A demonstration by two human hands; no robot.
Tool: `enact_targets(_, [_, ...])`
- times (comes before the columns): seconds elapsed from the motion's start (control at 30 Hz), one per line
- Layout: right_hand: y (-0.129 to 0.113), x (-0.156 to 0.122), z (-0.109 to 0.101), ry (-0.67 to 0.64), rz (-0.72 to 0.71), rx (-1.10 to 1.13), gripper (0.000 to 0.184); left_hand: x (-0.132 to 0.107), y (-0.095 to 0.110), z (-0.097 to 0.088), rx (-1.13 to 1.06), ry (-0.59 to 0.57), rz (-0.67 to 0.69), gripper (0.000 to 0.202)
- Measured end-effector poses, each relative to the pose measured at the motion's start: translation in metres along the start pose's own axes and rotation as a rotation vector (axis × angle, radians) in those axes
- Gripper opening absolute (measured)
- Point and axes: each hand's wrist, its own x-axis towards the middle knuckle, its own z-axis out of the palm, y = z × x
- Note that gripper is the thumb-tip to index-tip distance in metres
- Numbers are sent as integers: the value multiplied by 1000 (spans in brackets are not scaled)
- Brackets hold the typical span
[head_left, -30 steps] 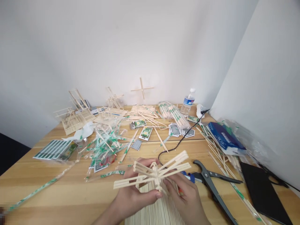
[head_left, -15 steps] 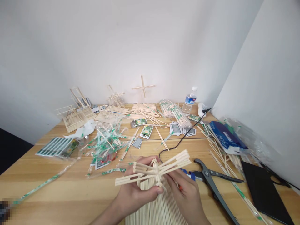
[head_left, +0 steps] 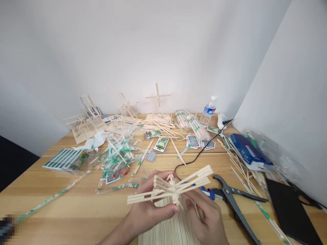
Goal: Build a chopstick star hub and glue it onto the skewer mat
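Head camera looks down at the stick frame [head_left: 170,188], which I hold just above the near mat of sticks [head_left: 166,233] on the table [head_left: 63,211], not resting on it. My left hand [head_left: 148,211] is closed on the frame's middle, where the sticks cross, with the thumb on the near side and the fingers wrapped over the far side. My right hand [head_left: 207,217] is curled in against the lower right of that crossing, fingertips touching it, but I cannot tell whether it pinches a stick or only steadies the joint. Long sticks fan out left and right of the mat's middle line, free at their ends. Just right of the mat lie the pliers [head_left: 230,197], jaws toward me and handles spread, and a black cable [head_left: 196,154] runs from beyond the mat toward the far right corner. Beyond the mat to the left is a heap of wrappers [head_left: 117,156]. As I judge it, the weak point is the crossing itself: if I squeeze too hard or twist my two hands against each other, the thin sticks could snap or the joint could pull apart. The free right ends sit near the pliers and the cable, so a careless turn could catch them and lever the frame out of my fingers.
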Motion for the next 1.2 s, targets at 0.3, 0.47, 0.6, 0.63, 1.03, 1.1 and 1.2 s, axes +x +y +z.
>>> enact_targets(0.3, [0, -1, 2, 19, 12, -2, 32, -1, 2, -2, 6, -8, -15, 57])
enact_targets(0.47, [-2, 2, 4, 26, 48, 30, 23, -1, 5, -1, -1, -3, -37, 57])
enact_targets(0.6, [-3, 0, 4, -14, 69, 55, 19, 1, 8, -3, 26, -1, -22, 55])
enact_targets(0.63, [-3, -1, 4, -16, 79, 56, 19, 2, 9, -4, 37, -4, -19, 54])
enact_targets(1.03, [-2, -15, 10, -78, 572, 228, 28, 1, 7, -2, 73, 17, 66, 56])
enact_targets(1.1, [-5, -14, 13, -38, 698, 369, 31, 1, 6, -1, 68, 11, 73, 56])
enact_targets(1.2, [-3, -14, 17, 38, 872, 579, 37, 0, 6, -1, 54, 12, 71, 57])
